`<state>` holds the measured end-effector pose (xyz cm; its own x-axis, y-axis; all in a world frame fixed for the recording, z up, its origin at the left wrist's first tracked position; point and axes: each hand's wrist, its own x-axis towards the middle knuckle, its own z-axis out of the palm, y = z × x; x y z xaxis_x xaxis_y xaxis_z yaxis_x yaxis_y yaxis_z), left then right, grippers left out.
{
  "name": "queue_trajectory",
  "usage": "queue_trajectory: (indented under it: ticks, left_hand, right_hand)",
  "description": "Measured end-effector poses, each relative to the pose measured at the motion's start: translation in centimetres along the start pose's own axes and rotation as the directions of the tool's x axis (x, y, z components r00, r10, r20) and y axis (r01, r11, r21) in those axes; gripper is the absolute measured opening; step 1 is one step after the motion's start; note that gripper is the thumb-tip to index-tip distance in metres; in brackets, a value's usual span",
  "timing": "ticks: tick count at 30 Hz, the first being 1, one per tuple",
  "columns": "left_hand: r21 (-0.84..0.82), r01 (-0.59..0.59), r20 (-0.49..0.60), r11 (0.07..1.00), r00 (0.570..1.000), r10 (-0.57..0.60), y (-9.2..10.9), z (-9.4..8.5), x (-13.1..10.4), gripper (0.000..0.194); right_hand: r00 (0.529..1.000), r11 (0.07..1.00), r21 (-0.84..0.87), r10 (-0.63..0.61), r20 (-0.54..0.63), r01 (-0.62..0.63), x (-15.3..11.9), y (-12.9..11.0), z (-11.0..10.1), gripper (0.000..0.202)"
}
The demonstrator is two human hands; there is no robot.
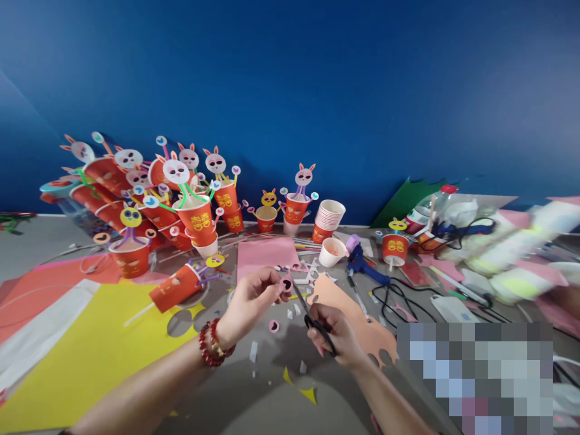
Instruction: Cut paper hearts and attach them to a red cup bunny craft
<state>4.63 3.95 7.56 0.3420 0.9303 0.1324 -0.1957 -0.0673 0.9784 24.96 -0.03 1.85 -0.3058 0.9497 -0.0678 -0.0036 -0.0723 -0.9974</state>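
Small pink paper disc (286, 284) is pinched in the left hand (254, 296), nearer than the white paper cup (332, 254); the right hand (333, 332) grips black-handled metal scissors (319, 331). Behind that cup: nested paper cups (329, 219); leftward, a red paper cup (296, 211) holding a white paper rabbit (303, 177).

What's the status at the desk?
Left hand holding pink disc; right hand on scissors, blades at disc. Second pink disc lies below, paper scraps around.
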Motion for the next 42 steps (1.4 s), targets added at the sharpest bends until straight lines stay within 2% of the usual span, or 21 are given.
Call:
queue_trajectory:
  ticks: [28,35,42]
  left_hand:
    - [0.093,-0.018,-0.038,0.995,0.999,0.021,0.8,-0.1,-0.1,0.02]
    - [0.111,-0.028,-0.035,0.993,0.999,0.032,1.1,0.0,-0.1,0.019]
    - [0.076,-0.001,-0.017,0.997,1.0,0.002,0.8,0.6,-0.3,0.014]
  right_hand:
    - [0.999,0.999,-0.053,0.008,-0.032,-0.009,-0.1,-0.2,0.1,0.06]
    - [0.999,1.0,-0.019,0.021,0.038,-0.02,0.0,0.2,-0.1,0.06]
    - [0.998,1.0,0.004,0.017,0.056,-0.018,-0.2,-0.2,0.0,0.061]
